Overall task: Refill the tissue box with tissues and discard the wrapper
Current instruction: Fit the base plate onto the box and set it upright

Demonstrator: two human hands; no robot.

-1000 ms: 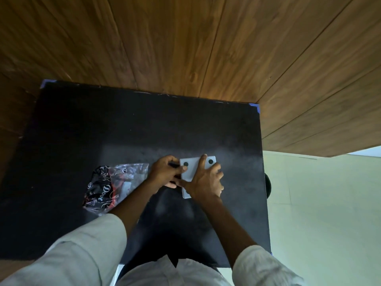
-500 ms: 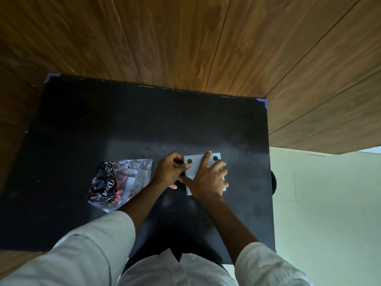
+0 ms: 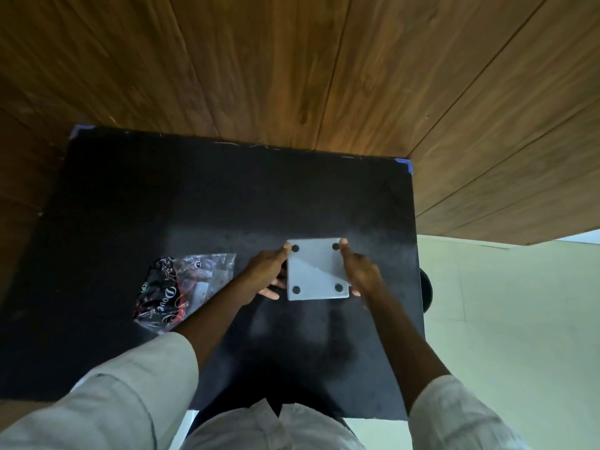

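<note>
Tissue box point(image 3: 316, 270): pale grey, square face up with a dark round dot at each of its four corners, stood on the black table point(image 3: 194, 196) slightly right of centre, toward the near edge. Left hand point(image 3: 267, 271) pressed against the box's 9 o'clock side, fingers curled along that edge, index tip by the far-left dot. Right hand point(image 3: 358, 272) lay against the 3 o'clock side, fingers closed on that edge, index tip at the far-right dot. Wrapper point(image 3: 181, 287): crumpled clear plastic with black and red print, flat on the table at 9 o'clock from the box, well apart, beside the left forearm. Wood-panelled walls stood at 12 o'clock beyond the table.
</note>
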